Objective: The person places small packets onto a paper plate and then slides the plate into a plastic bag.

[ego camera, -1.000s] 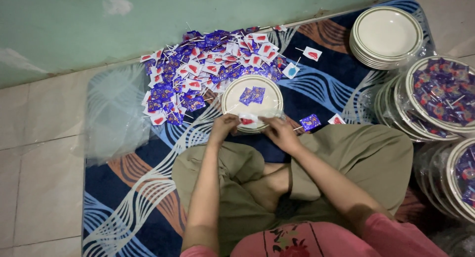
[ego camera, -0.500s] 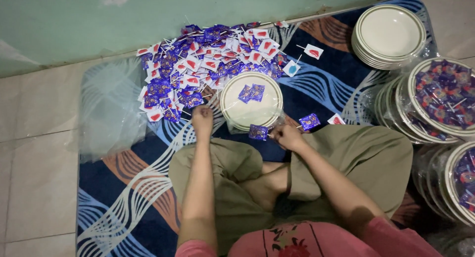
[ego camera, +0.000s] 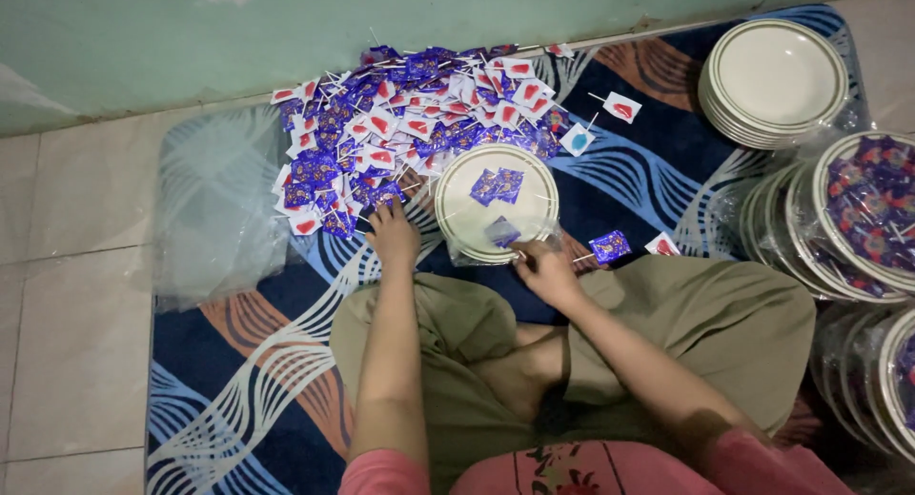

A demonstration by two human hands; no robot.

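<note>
**Head view: both hands at a plate beside a heap of sweets**

Head camera looks down on a person sitting cross-legged on a patterned blue mat (ego camera: 238, 381). A cream plate (ego camera: 457, 219) in a clear plastic wrap lies ahead of the knees, with three purple packets on it. At ten o'clock from the plate, the left hand (ego camera: 393, 236) rests palm down on the edge of the pile of purple and white stick sweets (ego camera: 410, 123), fingers curled; whether it grips anything I cannot tell. At five o'clock from the plate, the right hand (ego camera: 545, 271) pinches the wrap at the rim. A stack of bare plates (ego camera: 774, 80) sits at two o'clock; filled wrapped plates (ego camera: 858, 219) at three.
</note>
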